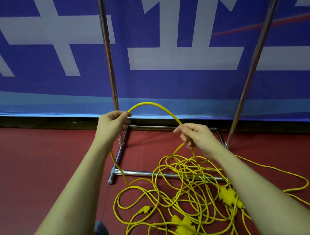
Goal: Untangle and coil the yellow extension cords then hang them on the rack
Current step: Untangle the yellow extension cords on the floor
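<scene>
Red floor (32, 165) across lower view. Blue banner (147, 84) with large white characters spans far side, lower edge pale blue, thin red streak at right. Dark baseboard strip (38, 119) between banner and floor.

I see a red floor (32, 165) carrying a tangled heap of yellow cords (184, 186), two sockets (184, 227) and a plug (144, 210) among them, and the rack (164, 174) base.

1. Smooth, glossy yellow plastic-sheathed extension cords (183, 188) with matt yellow plastic socket blocks (184, 227).
2. Polished chrome metal tube rack (109, 65), mirror-bright.
3. Matt dark-red carpet-like floor (32, 165).
4. Blue-and-white printed banner (51, 51), slight sheen.
</scene>
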Tool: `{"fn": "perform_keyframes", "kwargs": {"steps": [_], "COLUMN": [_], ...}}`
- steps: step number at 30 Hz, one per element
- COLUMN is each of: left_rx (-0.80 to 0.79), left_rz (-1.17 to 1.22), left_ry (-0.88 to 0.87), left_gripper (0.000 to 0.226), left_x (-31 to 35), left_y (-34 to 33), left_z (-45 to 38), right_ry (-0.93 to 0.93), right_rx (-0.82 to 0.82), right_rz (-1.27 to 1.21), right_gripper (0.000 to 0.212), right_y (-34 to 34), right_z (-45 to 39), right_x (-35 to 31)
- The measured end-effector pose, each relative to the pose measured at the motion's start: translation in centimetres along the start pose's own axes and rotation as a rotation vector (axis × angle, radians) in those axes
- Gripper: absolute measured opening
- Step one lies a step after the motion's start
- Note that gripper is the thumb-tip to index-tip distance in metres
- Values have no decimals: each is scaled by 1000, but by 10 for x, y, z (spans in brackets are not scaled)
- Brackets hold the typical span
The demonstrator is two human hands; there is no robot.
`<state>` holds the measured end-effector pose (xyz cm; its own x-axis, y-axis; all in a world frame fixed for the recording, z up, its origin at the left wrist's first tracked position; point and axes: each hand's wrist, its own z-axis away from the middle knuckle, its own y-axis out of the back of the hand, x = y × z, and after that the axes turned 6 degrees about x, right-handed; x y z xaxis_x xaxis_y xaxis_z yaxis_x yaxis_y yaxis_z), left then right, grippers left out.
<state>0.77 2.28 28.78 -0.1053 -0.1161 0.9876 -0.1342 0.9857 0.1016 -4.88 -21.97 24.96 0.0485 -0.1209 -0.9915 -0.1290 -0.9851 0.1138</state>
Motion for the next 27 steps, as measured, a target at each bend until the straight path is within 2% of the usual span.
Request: {"fn": "perform_keyframes", "kwargs": {"steps": [5, 7, 9, 11, 16, 18, 22, 27], "left_rx": [-208, -314, -402, -389, -26, 34, -53, -314], "left_rz": [-23, -58, -194, -293, -134, -124, -228, -181], "left_ry": [29, -11, -88, -170, -189, -175, -131, -2], "left_gripper": [25, 29, 29, 25, 25, 27, 30, 31], "left_x": [11, 19, 23, 24, 27, 25, 11, 10], "left_y": [-9, -14, -19, -25, -13, -5, 1, 6], "left_z": [10, 19, 27, 31, 19, 15, 14, 14], "right_ry": [-13, -17, -12, -12, -68, -62, -13, 18], "right_rx": [-61, -115, -153, -172, -165, -89, 29, 5], "right_rz": [-89, -77, -38, -42, -36, 7, 12, 39], "right_gripper": [24, 23, 24, 24, 16, 12, 13, 17], "right_y": [-2, -7, -12, -17, -11, -4, 3, 5], "right_z": [3, 5, 6, 6, 8, 8, 10, 11], "right_x": [-19, -24, -26, -28, -20, -16, -14, -18]}}
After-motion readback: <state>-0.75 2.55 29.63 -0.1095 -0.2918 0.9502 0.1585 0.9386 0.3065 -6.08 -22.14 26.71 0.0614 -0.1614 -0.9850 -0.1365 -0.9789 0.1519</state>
